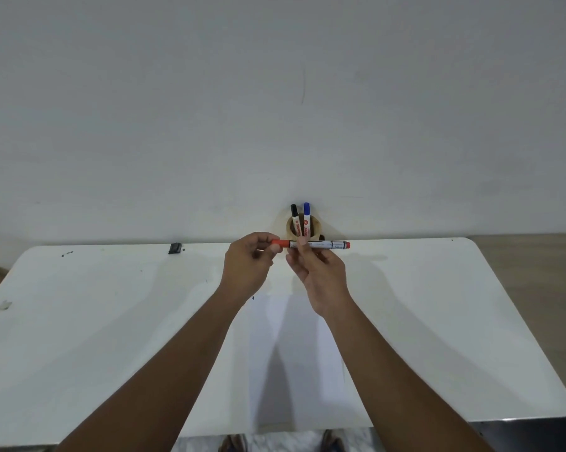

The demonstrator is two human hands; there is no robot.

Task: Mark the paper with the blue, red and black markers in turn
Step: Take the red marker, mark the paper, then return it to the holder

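I hold the red marker [320, 245] level above the far part of the table. My left hand [247, 265] pinches its red cap at the left end. My right hand [319, 275] grips the white barrel near the middle. The cap sits on the marker. Behind my hands a round wooden holder [316, 227] stands against the wall with the black marker [294, 218] and the blue marker [306, 216] upright in it, caps up. A white sheet of paper [303, 337] lies on the table between my forearms, hard to tell from the tabletop.
The white table [112, 321] has rounded corners and small ink specks. A small dark object [175, 247] lies at the far edge on the left. The wall rises right behind the table. Feet in sandals [232, 443] show below the near edge.
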